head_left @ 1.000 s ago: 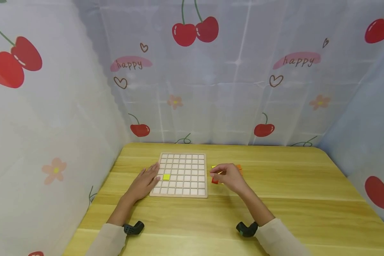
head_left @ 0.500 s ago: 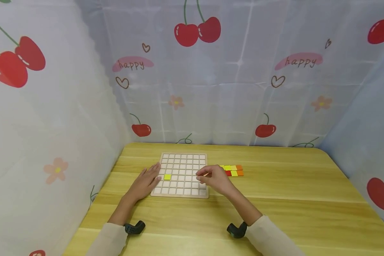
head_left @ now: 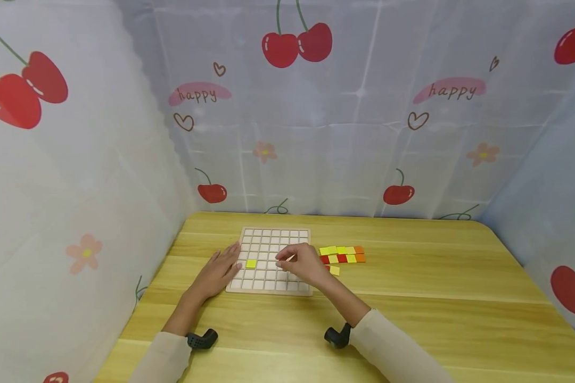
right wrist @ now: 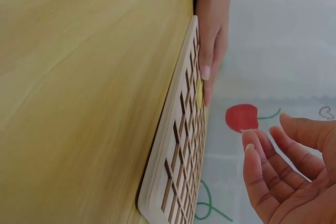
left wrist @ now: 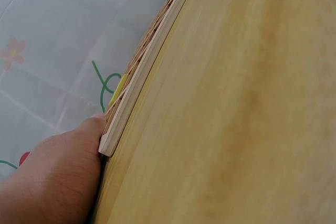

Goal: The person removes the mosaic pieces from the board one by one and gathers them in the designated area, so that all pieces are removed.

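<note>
A square wooden grid board (head_left: 269,291) lies on the table with pale cells. One yellow tile (head_left: 251,264) sits in a cell near its left side. My left hand (head_left: 218,272) rests along the board's left edge, fingers extended; in the left wrist view the hand (left wrist: 68,169) touches the board's corner (left wrist: 107,148). Over the board's right half hovers my right hand (head_left: 306,263), thumb and fingers bent towards each other. In the right wrist view its fingers (right wrist: 257,182) are curved above the board (right wrist: 152,192); whether a thin tile is between the fingertips cannot be made out.
Right of the board lie rows of small red, yellow, pale yellow and orange tiles (head_left: 342,258), partly behind my right hand. A pale yellow tile (head_left: 335,271) lies nearer me. The wooden table (head_left: 412,298) is enclosed by cherry-printed curtains (head_left: 335,138).
My right hand has moved left from the tiles to above the board, uncovering the tile rows. The left hand stays at the board's left edge.
</note>
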Action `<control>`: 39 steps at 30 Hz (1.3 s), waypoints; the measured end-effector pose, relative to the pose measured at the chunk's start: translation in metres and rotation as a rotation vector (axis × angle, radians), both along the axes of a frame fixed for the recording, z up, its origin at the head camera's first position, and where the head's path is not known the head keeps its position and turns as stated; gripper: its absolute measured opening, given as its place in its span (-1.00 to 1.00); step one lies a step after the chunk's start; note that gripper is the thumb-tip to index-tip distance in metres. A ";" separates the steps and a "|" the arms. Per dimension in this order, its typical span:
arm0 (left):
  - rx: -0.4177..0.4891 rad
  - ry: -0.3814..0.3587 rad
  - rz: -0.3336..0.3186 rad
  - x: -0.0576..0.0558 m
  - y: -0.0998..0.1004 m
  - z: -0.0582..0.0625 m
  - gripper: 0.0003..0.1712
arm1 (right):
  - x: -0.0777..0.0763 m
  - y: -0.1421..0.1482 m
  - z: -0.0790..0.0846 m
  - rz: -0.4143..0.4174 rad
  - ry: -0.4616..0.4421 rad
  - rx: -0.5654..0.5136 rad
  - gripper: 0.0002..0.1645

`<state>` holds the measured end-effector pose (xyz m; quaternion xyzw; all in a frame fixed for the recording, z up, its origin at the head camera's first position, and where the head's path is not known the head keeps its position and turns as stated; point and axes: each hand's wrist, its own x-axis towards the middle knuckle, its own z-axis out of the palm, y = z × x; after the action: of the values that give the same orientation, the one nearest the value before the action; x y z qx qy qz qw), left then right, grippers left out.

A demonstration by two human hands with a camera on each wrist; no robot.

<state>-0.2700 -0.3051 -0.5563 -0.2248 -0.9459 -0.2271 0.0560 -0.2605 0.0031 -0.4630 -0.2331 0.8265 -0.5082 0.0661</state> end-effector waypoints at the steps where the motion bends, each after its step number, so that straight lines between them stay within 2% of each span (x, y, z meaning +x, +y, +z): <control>1: -0.001 0.002 0.000 0.000 0.000 0.000 -0.29 | -0.001 -0.003 0.000 0.005 -0.003 0.002 -0.85; 8: -0.004 -0.006 0.014 0.000 0.001 0.000 -0.28 | -0.009 -0.025 -0.007 0.032 0.021 0.009 -0.86; 20: -0.009 0.012 0.020 -0.001 0.003 0.000 -0.29 | -0.028 -0.049 -0.018 0.045 0.080 0.098 -0.89; 27: 0.001 0.004 0.023 -0.002 0.003 0.001 -0.29 | -0.039 -0.058 -0.032 0.048 0.074 0.106 -0.91; 39: 0.002 0.032 0.022 -0.001 0.002 -0.003 -0.31 | -0.044 -0.073 -0.037 0.048 0.105 0.122 -0.94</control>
<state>-0.2714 -0.3026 -0.5588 -0.2182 -0.9470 -0.2237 0.0739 -0.3047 -0.0703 -0.4997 -0.2747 0.8524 -0.4422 0.0490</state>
